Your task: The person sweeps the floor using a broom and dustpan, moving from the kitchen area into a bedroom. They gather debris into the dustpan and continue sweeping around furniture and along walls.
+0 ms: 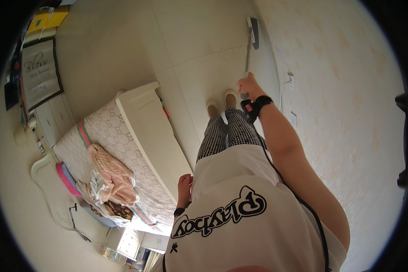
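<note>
My right hand [250,87] is closed around the handle [248,57] of a long-handled floor-cleaning tool. The tool's flat white-and-dark head [254,33] lies on the floor near the foot of the wall; whether it is a broom or a mop I cannot tell. The handle's grey end [244,96] shows behind my fist, beside the black device [250,109] strapped to my wrist. My left hand [184,185] hangs low at my side with its fingers curled, next to the bed's pale footboard [146,125]. My shirt hides part of that hand.
On the left stands a bed with a patterned quilted cover [103,124] and a heap of clothes, including a tan fleece garment [114,175]. A patterned wall [340,112] with a plugged-in socket [290,81] runs along my right. Pale tiles [204,37] cover the floor ahead.
</note>
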`<control>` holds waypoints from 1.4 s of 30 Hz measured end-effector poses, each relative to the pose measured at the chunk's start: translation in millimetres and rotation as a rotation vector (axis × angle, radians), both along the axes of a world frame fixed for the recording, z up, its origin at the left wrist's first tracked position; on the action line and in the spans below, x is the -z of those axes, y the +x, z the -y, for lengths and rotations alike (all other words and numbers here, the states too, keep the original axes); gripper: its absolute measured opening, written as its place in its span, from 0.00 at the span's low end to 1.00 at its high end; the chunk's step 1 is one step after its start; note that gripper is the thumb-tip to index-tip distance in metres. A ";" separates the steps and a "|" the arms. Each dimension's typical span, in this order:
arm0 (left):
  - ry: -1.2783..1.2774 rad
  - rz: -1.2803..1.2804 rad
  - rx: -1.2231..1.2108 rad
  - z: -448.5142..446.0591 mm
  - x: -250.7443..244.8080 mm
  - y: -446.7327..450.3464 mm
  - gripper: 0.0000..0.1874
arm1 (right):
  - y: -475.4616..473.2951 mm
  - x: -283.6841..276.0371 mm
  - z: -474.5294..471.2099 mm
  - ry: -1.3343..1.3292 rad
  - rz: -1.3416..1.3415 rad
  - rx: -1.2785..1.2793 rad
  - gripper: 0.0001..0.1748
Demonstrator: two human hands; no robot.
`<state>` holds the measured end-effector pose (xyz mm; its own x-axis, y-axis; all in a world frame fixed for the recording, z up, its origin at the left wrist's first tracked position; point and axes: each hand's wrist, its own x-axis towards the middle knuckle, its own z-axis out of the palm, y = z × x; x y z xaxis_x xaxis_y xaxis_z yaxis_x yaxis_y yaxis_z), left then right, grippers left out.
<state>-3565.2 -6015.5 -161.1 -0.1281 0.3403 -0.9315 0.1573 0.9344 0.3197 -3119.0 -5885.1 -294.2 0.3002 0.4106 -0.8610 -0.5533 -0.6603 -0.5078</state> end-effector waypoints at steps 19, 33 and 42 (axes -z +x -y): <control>0.026 0.182 0.284 -181.2 31.0 61.2 0.12 | -72.8 -71.5 44.6 0.019 -0.236 0.126 0.30; -0.065 0.145 0.235 -199.7 34.0 39.3 0.11 | -49.2 -122.1 31.0 -0.112 -0.071 0.022 0.46; -0.064 0.163 0.276 -202.2 39.0 43.2 0.11 | -90.1 -137.1 32.4 -0.257 -0.432 0.090 0.33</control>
